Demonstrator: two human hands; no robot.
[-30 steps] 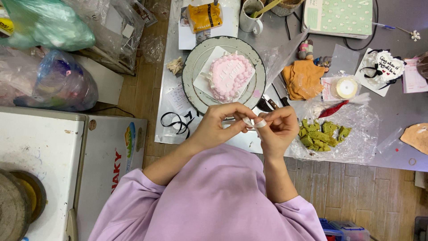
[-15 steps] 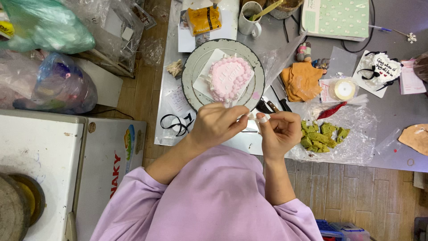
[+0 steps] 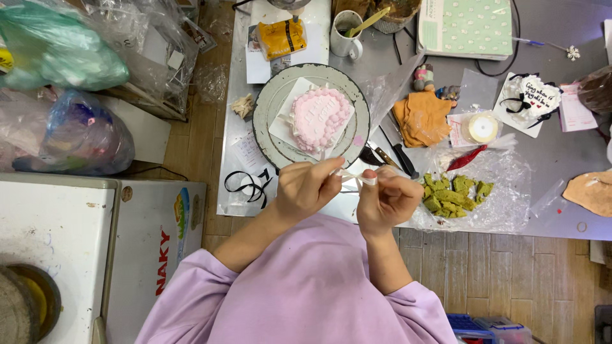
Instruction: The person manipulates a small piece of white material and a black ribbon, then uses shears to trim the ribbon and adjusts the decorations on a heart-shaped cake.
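Observation:
My left hand and my right hand are close together above the table's near edge, both pinching a thin white ribbon stretched between the fingers. Just beyond them a pink heart-shaped cake sits on a white square card on a round grey turntable. A black ribbon lies curled on the table left of my left hand. Lilac sleeves cover both forearms.
Green cake scraps lie on clear plastic at right, near a red chilli-shaped piece, an orange cloth, a tape roll and a white heart cake. A mug, yellow packet and bags sit behind.
Both hands stayed together over the table edge, with the fingers shifting slightly as they work the white ribbon. The cake and turntable did not move.

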